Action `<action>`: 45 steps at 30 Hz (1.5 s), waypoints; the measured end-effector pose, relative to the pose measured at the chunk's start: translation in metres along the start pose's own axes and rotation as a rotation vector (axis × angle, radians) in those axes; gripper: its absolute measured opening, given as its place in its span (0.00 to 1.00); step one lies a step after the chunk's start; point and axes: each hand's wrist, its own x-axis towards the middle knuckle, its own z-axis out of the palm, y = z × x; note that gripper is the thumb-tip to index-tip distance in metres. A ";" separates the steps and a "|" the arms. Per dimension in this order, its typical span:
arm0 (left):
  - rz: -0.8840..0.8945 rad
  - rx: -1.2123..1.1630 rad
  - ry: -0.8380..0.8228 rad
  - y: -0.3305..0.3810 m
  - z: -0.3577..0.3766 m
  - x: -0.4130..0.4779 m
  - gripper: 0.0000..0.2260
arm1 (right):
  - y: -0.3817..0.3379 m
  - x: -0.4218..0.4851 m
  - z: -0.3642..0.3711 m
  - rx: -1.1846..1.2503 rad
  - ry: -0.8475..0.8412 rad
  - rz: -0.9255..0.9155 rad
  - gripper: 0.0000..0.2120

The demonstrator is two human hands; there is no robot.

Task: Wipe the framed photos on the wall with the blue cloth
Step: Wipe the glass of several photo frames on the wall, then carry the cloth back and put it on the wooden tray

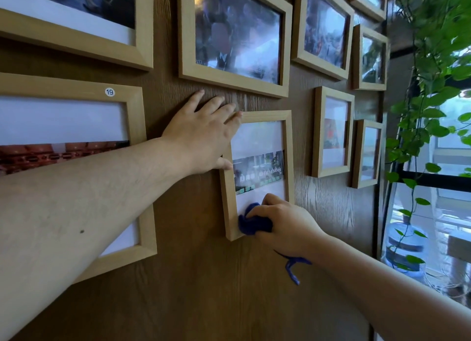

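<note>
While the left hand (204,134) is lying flat and spread against the wooden wall (193,277), its fingers (224,108) reaching onto the top left corner of the small framed photo (258,162), the right hand (285,223) is pressing the blue cloth (252,222) onto the glass at the frame's lower left corner. The right fingers are curling tightly around the bunched cloth, and a loose tail of it is dangling below the wrist.

The frame is hanging slightly tilted, so a hard sideways stroke is likely to be swinging it further or lifting it off its hook; the steadying left hand is guarding against that. The loose tail may be snagging on the frame's lower edge. Pressing too firmly could be flexing the glass.

As for containers, a large water bottle (405,249) is standing beyond the window (438,203), behind the trailing plant (430,90); how full it is cannot be judged.
</note>
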 end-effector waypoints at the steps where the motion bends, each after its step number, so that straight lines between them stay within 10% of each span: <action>1: -0.002 0.000 -0.002 0.000 0.000 0.000 0.45 | 0.002 0.001 -0.002 -0.016 -0.007 0.007 0.18; 21: -0.050 -0.036 -0.014 0.018 -0.009 -0.015 0.39 | 0.043 -0.020 -0.059 -0.438 0.163 0.041 0.18; 45: 0.693 -0.846 0.415 0.269 -0.113 -0.127 0.32 | -0.083 -0.393 -0.129 -0.772 0.005 0.716 0.25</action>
